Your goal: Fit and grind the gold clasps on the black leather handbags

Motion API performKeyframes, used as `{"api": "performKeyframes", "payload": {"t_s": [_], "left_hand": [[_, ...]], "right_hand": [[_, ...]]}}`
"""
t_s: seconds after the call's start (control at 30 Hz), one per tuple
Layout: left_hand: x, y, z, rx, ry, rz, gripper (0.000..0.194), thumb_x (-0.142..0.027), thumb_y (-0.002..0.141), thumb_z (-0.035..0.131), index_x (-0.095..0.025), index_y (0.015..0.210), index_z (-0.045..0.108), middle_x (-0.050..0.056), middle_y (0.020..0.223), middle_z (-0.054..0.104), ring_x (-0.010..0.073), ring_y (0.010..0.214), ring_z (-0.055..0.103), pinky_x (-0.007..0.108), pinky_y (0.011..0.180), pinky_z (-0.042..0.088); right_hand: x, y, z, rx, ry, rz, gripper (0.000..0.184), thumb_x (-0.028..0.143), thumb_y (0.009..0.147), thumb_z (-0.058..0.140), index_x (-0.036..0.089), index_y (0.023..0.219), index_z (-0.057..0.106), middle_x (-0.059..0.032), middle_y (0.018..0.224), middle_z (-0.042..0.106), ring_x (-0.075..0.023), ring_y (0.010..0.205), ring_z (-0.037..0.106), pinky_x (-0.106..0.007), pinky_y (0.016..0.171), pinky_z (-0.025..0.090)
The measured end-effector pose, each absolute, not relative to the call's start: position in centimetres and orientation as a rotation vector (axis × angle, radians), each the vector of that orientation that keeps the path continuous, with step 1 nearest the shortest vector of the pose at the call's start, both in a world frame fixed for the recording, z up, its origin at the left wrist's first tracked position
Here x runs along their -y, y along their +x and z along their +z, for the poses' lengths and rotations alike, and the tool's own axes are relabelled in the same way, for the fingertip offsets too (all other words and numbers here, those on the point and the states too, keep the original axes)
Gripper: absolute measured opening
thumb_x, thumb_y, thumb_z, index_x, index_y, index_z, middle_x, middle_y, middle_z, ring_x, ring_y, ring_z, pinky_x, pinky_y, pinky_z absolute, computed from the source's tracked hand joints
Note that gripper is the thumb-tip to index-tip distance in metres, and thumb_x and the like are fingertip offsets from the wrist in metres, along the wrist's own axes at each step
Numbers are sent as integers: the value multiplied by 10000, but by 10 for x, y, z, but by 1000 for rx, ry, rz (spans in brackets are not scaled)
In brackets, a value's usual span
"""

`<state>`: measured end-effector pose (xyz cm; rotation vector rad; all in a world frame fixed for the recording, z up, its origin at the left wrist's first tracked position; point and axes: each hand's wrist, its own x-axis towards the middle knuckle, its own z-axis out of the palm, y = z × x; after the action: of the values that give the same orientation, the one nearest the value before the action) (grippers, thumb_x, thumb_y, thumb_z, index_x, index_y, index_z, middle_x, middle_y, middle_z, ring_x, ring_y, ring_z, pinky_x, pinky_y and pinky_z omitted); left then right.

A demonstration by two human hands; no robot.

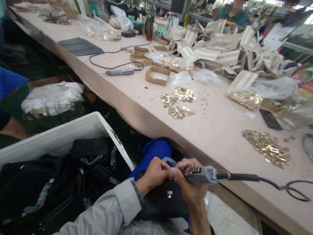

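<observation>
My right hand (189, 183) is wrapped round a grey electric screwdriver (203, 175) whose black cable (267, 183) runs off to the right over the table edge. My left hand (154, 173) is closed in a pinch at the tool's tip, fingers pressed together on something too small to name. Both hands hover over a black bag (161, 204) on my lap, which carries a small gold metal fitting (169, 193). Blue fabric (155, 152) shows behind my hands.
The long pale table (218, 138) bears piles of gold metal fittings (266, 146), another pile (178, 102), a second screwdriver (119, 72), small cardboard trays, a phone (270, 119) and white bag parts. A white bin (53, 141) of black bags stands at my left. Other people work beyond.
</observation>
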<state>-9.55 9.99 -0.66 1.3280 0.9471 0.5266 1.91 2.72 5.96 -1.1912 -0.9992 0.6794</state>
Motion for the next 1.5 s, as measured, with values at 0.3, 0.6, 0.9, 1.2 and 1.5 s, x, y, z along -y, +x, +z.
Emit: {"api": "performKeyframes", "payload": {"t_s": [0.3, 0.6, 0.9, 1.2, 1.5], "left_hand": [[-98, -97, -13, -901, 1299, 541, 194, -230, 619, 662, -124, 460, 626, -36, 484, 456, 84, 538, 344, 238, 520, 240], [-100, -102, -6, -944, 1222, 498, 193, -296, 665, 688, -121, 585, 701, -20, 466, 517, 73, 421, 371, 228, 430, 236], [-98, -107, -9, -940, 1292, 469, 129, -235, 648, 744, -110, 678, 741, -14, 501, 580, 83, 428, 438, 227, 442, 310], [-83, -100, -3, -954, 1556, 498, 66, -173, 693, 729, -162, 682, 665, 2, 617, 631, 129, 577, 553, 255, 567, 380], [-57, -91, -3, -888, 2193, 564, 40, -193, 814, 655, -199, 826, 617, 78, 853, 680, 227, 769, 598, 351, 662, 353]], "right_hand": [[-35, 22, 62, 1178, -1087, 927, 206, 216, 769, 841, 188, 762, 637, 30, 648, 572, -115, 584, 492, -256, 556, 397], [-17, 38, 80, 942, -856, 784, 147, 205, 813, 769, 240, 919, 673, -1, 703, 610, -156, 573, 545, -310, 553, 448], [10, 75, 83, 637, -806, 639, 139, 261, 800, 753, 198, 881, 659, 16, 704, 538, -88, 491, 423, -261, 492, 386], [21, 85, 75, 535, -819, 587, 101, 249, 812, 715, 183, 834, 641, 11, 716, 515, -91, 517, 408, -268, 515, 366], [35, 95, 72, 480, -815, 556, 158, 264, 782, 753, 172, 778, 624, 19, 701, 508, -84, 511, 406, -263, 508, 371]]}}
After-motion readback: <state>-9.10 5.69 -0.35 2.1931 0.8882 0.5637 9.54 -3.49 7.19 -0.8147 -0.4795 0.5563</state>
